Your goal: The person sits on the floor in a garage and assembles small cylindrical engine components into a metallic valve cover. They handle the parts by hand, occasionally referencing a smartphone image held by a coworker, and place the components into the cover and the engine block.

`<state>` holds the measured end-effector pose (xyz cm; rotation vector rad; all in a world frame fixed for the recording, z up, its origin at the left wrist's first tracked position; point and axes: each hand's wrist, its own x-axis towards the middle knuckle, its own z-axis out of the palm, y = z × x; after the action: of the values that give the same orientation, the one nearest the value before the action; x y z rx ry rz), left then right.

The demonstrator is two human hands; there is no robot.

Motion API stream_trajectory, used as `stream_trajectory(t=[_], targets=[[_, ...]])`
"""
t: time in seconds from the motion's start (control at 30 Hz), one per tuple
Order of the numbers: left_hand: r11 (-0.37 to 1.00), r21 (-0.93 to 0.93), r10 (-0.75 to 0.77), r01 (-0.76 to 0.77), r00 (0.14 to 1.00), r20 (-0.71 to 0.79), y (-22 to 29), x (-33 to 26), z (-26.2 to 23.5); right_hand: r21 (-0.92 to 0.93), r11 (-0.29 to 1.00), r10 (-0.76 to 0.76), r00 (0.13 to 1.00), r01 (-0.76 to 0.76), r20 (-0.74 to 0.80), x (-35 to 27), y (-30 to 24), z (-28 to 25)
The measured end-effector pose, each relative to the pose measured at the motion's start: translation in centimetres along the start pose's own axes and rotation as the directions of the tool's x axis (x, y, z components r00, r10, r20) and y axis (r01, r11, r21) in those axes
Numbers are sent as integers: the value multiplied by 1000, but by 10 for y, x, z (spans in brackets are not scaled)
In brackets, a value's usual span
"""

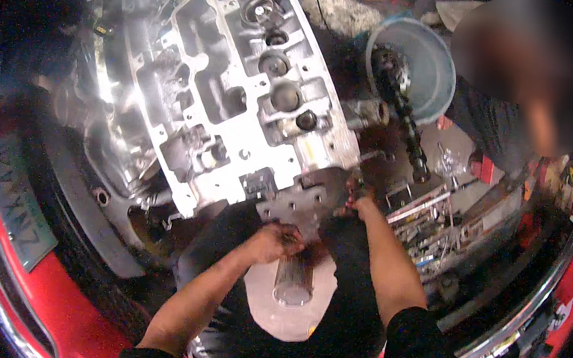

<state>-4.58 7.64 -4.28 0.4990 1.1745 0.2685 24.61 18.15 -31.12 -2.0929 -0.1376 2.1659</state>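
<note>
A large bare-metal engine cylinder head [246, 131] lies in front of me, with round bores and valve pockets along its right side. My left hand [274, 244] is just below its near edge, over my lap, with fingers curled around something small and dark I cannot make out. Beside the head's near right corner is my right hand [354, 202], its fingers bunched together; what they hold, if anything, is hidden. Under my left hand a clear cylindrical container [294, 282] rests on a pale rounded sheet [266, 300].
A pale bucket [439, 69] stands at the far right, with a dark camshaft [410, 132] leaning from it. A tray of metal tools [432, 232] lies to the right. Another person [486, 121] is close by at far right. Red car bodywork [84, 311] curves around both sides.
</note>
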Motion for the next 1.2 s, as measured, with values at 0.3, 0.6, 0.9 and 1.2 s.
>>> stream_trajectory(t=[0.3, 0.6, 0.9, 1.2], targets=[[876, 227, 463, -425, 873, -153, -33, 47, -9, -566, 823, 7, 996, 48, 93, 25, -83, -8], [880, -282, 243, -382, 873, -424, 6, -38, -2, -964, 155, 116, 965, 215, 234, -124, -117, 68], [609, -129, 540, -783, 528, -656, 1, -50, 31, -298, 892, -36, 713, 339, 700, -255, -2, 119], [343, 808, 936, -478, 99, -339, -8, -53, 106, 486, 816, -576, 378, 312, 725, -274, 74, 128]])
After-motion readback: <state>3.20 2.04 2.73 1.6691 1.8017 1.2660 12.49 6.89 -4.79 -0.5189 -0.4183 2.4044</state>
